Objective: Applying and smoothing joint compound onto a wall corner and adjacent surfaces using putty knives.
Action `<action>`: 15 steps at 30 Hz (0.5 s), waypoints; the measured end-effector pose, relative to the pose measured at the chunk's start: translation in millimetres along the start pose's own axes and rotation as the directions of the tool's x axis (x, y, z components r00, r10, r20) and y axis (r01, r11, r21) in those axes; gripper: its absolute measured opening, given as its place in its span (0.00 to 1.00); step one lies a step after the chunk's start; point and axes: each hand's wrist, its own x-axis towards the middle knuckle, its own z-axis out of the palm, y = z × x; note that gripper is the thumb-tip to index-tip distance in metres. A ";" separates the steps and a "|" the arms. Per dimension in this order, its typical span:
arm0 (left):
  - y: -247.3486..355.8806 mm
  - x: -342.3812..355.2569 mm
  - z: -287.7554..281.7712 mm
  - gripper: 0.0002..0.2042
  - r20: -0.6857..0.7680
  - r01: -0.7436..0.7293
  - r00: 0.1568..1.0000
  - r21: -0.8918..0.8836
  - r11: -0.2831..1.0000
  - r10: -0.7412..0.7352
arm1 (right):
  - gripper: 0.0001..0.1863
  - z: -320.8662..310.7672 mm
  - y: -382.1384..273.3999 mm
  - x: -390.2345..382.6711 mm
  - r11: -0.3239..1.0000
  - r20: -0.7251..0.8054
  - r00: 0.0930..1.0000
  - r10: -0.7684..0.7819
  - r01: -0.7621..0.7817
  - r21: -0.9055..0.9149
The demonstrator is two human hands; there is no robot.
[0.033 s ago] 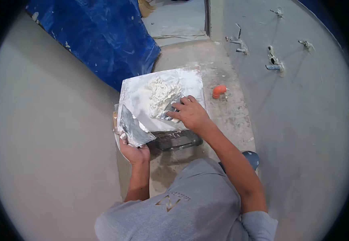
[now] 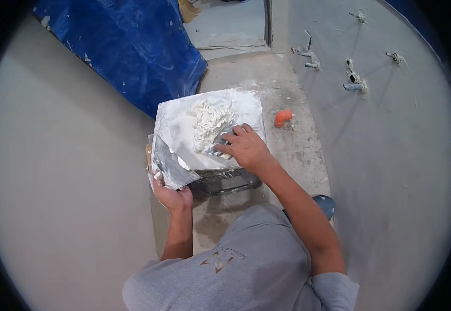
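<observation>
A heap of white, pasty plaster (image 2: pixel 207 120) lies on a white-smeared square board (image 2: pixel 172 115). My right hand (image 2: pixel 250 149) is at the heap's near right side. Its fingers press on a flat metal putty blade (image 2: pixel 219 144) whose edge meets the plaster; the thumb side is partly hidden. At the board's near left corner my left hand (image 2: pixel 175 198) grips a wider metal plate (image 2: pixel 173 165), tilted, with white plaster along its edge. Plaster also sticks to my left fingers. Most of that hand's fingers are hidden beneath the plate.
Beneath the board is a black crate-like stand (image 2: pixel 230 182). An orange pipe elbow (image 2: pixel 283 118) rises from the concrete floor at the right. Pipe stubs (image 2: pixel 354 86) jut from the grey right wall. A blue tarp (image 2: pixel 127 46) hangs at the far left, beside broom bristles (image 2: pixel 188 10).
</observation>
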 end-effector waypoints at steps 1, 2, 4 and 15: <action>0.8 4.9 -1.4 0.20 0.000 -0.019 1.000 0.007 1.000 0.019 | 0.12 0.3 -4.3 0.8 1.000 0.032 0.999 0.013 -0.014 0.015; 0.8 8.8 -0.5 0.20 0.003 -0.036 0.999 0.015 0.999 0.036 | 0.12 -0.6 -5.3 2.2 1.000 0.029 0.999 0.016 -0.017 0.015; 4.1 12.5 5.8 0.20 -0.051 -0.032 0.998 0.015 0.999 0.032 | 0.11 -12.0 -13.6 11.7 0.997 0.247 0.969 0.010 0.010 -0.077; 5.8 17.6 5.0 0.21 -0.062 -0.025 0.998 0.078 0.997 0.030 | 0.16 -84.3 -2.6 2.7 0.988 0.471 0.868 0.156 -0.140 -0.070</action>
